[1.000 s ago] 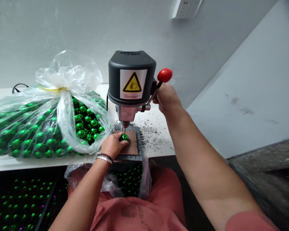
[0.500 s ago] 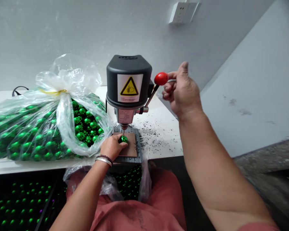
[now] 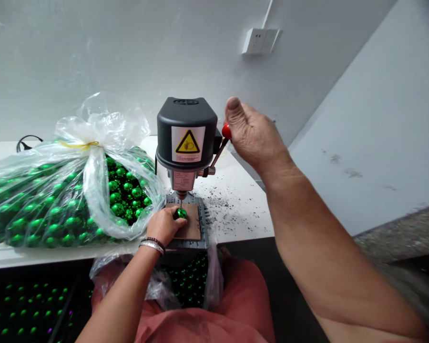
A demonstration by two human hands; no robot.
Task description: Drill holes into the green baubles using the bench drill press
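Observation:
A shiny green ball (image 3: pixel 180 213) rests on a brown board (image 3: pixel 193 230) on the base of a small black drill press (image 3: pixel 186 131). Thumb and fingers of my left hand (image 3: pixel 162 225) pinch the ball from the left. The thin drill bit points down at its top; I cannot tell whether it has entered. My right hand (image 3: pixel 255 136) is closed around the red knob (image 3: pixel 226 130) of the press lever (image 3: pixel 219 155), thumb raised. Part of the knob is hidden behind the hand.
Left of the press lies a clear plastic bag (image 3: pixel 89 190) of green balls, tied yellow, with an opening facing the press. Dark shavings (image 3: pixel 229 205) litter the white table (image 3: pixel 250 190). Another plastic bag (image 3: pixel 213 276) with green balls hangs below the table edge.
My right hand has moved left and closed around the red knob, which only its fingertips touched before. My left hand still holds the ball under the bit. The camera view has shifted slightly.

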